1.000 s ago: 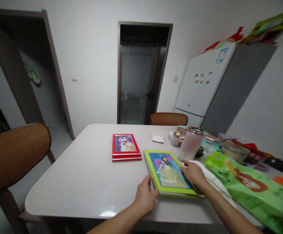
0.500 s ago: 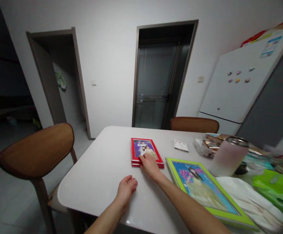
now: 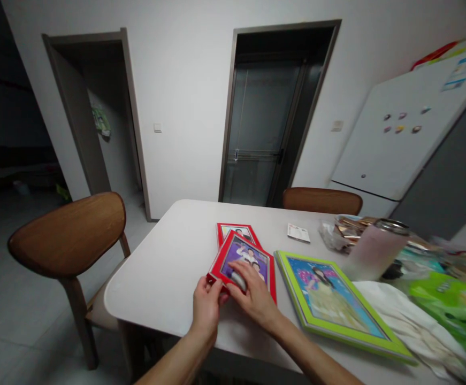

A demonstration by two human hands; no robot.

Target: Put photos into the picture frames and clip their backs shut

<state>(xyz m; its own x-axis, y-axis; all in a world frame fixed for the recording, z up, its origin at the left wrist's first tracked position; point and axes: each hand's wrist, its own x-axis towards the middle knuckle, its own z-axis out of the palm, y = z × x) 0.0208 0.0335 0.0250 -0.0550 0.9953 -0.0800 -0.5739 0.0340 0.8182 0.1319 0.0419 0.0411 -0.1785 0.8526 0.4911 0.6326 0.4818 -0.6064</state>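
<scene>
A red photo frame (image 3: 243,247) with a group picture on a purple ground is tilted, raised at its near side. My left hand (image 3: 206,306) pinches its lower left corner between thumb and fingers. Across the front of this same frame lies my right hand (image 3: 256,295), its fingers over the picture and its thumb by the lower edge. Partly covered behind it, a second red photo frame (image 3: 219,231) rests flat on the table. Just right of my right hand lies a larger green photo frame (image 3: 297,302) showing a person in a yellow dress.
On the white table (image 3: 156,272) are a small white card (image 3: 298,233), a pink and white tumbler (image 3: 379,250), a white cloth (image 3: 401,315) and a green package (image 3: 453,305). Wooden chairs stand at the left (image 3: 70,235) and far side (image 3: 323,201).
The top red frame has come off the one beneath, moved toward me and turned. My left hand, empty before, now grips its corner.
</scene>
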